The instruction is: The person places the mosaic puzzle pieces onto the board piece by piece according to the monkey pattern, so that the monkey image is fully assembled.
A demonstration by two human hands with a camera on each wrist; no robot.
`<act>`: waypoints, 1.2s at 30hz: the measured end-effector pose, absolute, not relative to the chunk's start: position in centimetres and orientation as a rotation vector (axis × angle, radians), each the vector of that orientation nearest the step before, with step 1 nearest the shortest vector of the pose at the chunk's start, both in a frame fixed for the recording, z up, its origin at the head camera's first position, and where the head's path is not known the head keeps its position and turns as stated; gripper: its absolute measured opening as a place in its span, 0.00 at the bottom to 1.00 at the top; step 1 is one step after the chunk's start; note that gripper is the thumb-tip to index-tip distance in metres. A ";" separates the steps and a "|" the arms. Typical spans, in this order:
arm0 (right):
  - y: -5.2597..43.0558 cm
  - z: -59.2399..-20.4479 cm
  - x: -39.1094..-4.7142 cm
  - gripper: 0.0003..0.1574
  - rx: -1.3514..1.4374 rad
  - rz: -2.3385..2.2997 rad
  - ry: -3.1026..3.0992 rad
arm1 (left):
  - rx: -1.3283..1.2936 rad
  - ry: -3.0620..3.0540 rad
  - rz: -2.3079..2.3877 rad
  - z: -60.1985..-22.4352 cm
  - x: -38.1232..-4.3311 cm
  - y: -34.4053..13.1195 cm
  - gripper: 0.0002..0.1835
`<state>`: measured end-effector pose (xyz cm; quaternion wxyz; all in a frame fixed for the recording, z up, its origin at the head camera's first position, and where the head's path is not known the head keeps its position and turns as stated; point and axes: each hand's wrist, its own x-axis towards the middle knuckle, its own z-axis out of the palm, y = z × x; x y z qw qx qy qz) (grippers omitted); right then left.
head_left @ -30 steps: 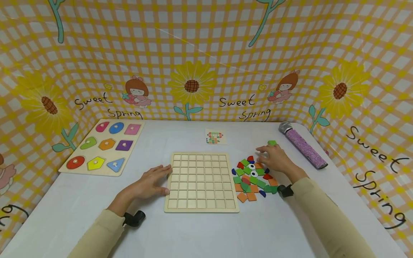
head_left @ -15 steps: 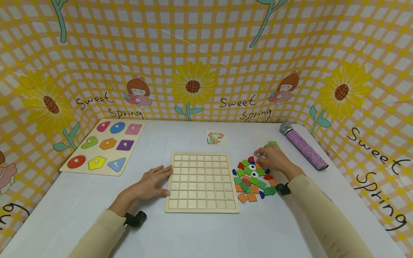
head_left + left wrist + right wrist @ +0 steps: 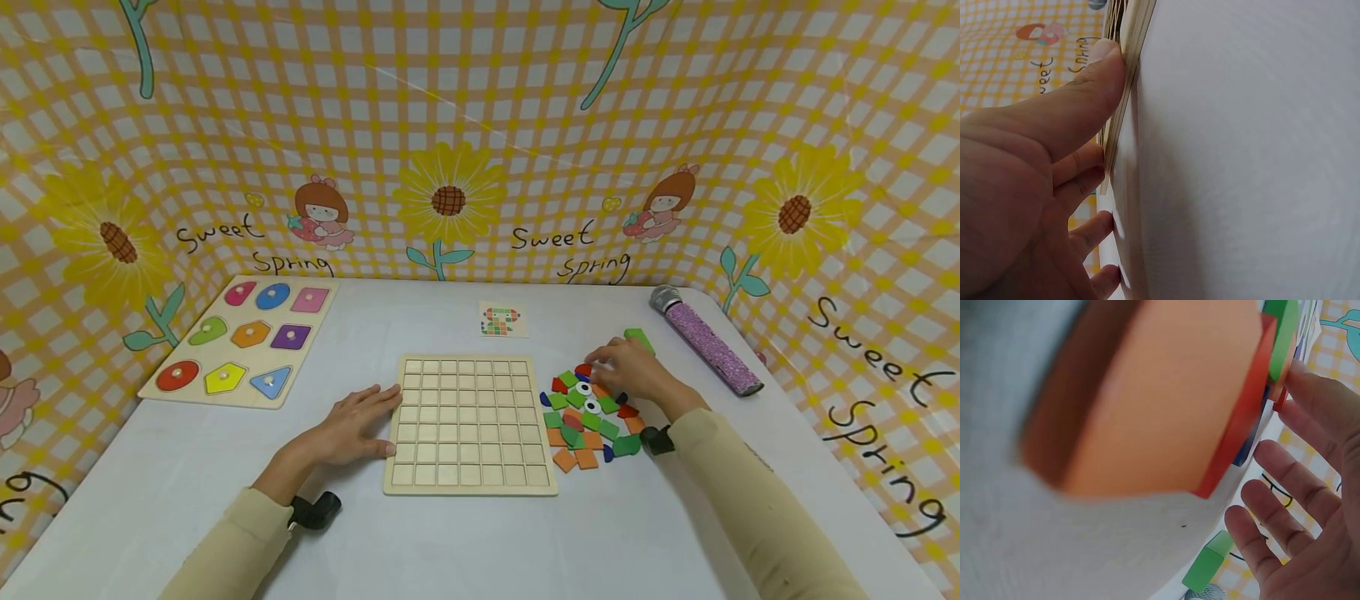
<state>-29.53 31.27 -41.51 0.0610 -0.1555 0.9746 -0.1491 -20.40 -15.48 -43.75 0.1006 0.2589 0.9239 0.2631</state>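
I have the left hand (image 3: 348, 429) loosely spread, its thumb and fingertips touching the gridded board's (image 3: 468, 432) nine o'clock edge. At the board's two o'clock, the right hand (image 3: 636, 372) reaches over coloured tiles (image 3: 591, 422), fingers gently bent; from here I can't tell whether it pinches one

R hand (image 3: 633, 368) a bit further L, fingers (image 3: 602, 356) now nr red pc (image 3: 582, 369), more of green block (image 3: 640, 339) in view
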 end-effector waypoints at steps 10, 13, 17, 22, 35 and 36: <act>31.3 -41.4 -29.6 0.22 -0.474 -0.405 2.958 | 0.747 2.722 0.781 -43.7 -20.4 -15.4 0.42; 31.2 -41.4 -29.6 0.22 -0.473 -0.409 2.962 | 0.747 2.727 0.779 -43.7 -20.4 -15.4 0.42; 31.0 -41.4 -29.7 0.22 -0.461 -0.401 2.967 | 0.747 2.729 0.780 -43.7 -20.4 -15.4 0.42; 30.8 -41.4 -29.6 0.21 -0.457 -0.378 2.980 | 0.740 2.722 0.787 -43.7 -20.4 -15.4 0.42; 30.9 -41.5 -29.7 0.20 -0.416 -0.408 2.991 | 0.747 2.716 0.812 -43.9 -20.4 -15.5 0.42; 30.9 -41.5 -29.6 0.20 -0.413 -0.417 2.992 | 0.752 2.714 0.817 -43.9 -20.4 -15.5 0.42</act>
